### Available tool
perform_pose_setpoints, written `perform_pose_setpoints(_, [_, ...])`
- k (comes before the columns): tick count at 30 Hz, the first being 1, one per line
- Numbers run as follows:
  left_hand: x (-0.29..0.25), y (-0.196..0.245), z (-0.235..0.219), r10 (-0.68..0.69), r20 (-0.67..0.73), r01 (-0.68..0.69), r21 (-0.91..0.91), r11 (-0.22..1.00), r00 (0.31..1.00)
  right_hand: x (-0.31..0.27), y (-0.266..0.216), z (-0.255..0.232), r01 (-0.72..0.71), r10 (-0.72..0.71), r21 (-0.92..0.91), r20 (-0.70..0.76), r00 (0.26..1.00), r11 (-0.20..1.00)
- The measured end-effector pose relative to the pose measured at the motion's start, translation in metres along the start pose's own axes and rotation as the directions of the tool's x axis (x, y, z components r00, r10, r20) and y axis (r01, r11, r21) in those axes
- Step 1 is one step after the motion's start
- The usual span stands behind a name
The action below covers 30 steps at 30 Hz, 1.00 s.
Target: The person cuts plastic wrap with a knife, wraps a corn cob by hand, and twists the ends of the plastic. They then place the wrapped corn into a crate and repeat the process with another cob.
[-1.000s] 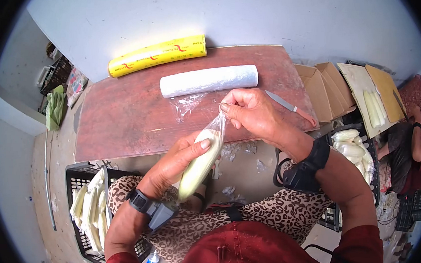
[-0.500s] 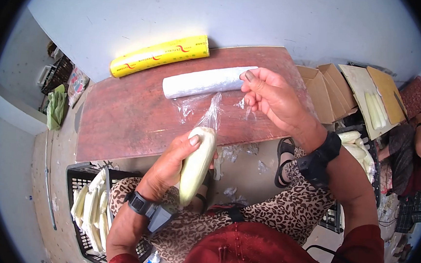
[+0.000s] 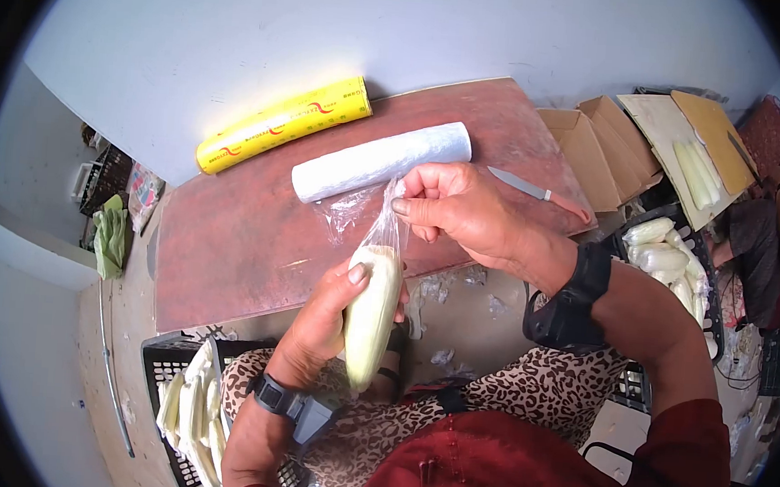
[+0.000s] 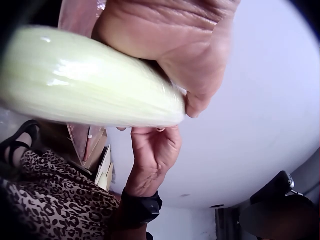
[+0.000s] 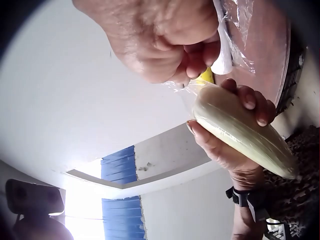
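1. So the corn (image 3: 369, 319) (looks like corn, anyway, cut flat on top) is up off the table (image 3: 226, 255), hanging over the gap between its near edge and the lap. Clear film (image 3: 384, 225) covers it and bunches up past the cut end.

2. Its long axis is what I'd watch: it runs almost straight away from the body, cut end toward the table, tapered end toward the lap. The gathered film carries on roughly along that same line.

3. Left hand (image 3: 325, 310) is the near one, wrapped round the corn, thumb on the upper face and fingertips peeking out on the far side. Solid grip, as far as I can tell.

4. Right hand (image 3: 462, 211) is beyond the cut end and a bit to the right. It isn't touching the corn; thumb and finger look to be pinching the film's tail. So the pull line, I reckon, goes from the left grip through the cut end to that pinch.

5. Just past the hands, the white roll (image 3: 382, 160) lies crosswise to the corn on the table, loose film spilling off its near side.

6. Farther out: yellow roll (image 3: 285, 126) behind it, knife (image 3: 519, 182) to the right.
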<state>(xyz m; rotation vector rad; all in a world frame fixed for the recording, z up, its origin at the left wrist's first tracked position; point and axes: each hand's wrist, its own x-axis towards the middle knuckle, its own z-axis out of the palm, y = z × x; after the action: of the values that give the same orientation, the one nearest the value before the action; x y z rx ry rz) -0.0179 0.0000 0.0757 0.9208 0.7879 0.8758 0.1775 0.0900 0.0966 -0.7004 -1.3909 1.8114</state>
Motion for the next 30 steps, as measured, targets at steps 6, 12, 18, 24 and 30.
perform_pose_setpoints(6, [-0.009,-0.003,-0.002,-0.083,-0.027,0.085,0.057,0.995,0.996,0.012,-0.021,-0.039,0.05,-0.033,0.16,-0.11,0.993,0.986])
perform_pose_setpoints(12, [-0.005,-0.005,-0.003,-0.038,-0.066,0.041,0.046,0.998,0.997,-0.008,-0.017,-0.012,-0.15,0.15,-0.143,-0.01,0.989,0.978])
perform_pose_setpoints(18, [-0.001,-0.005,0.002,-0.092,-0.024,0.093,0.088,0.992,0.995,-0.001,-0.006,-0.012,-0.035,0.045,-0.314,0.026,0.999,0.949])
perform_pose_setpoints(24, [-0.002,-0.004,0.002,-0.07,-0.037,0.069,-0.03,0.997,0.997,0.0,-0.019,-0.012,0.046,-0.057,-0.187,-0.056,0.997,0.981])
perform_pose_setpoints(30, [-0.012,-0.002,-0.001,-0.049,0.001,0.049,-0.077,0.996,0.999,0.008,-0.029,-0.056,0.06,-0.054,0.058,-0.102,0.993,0.997])
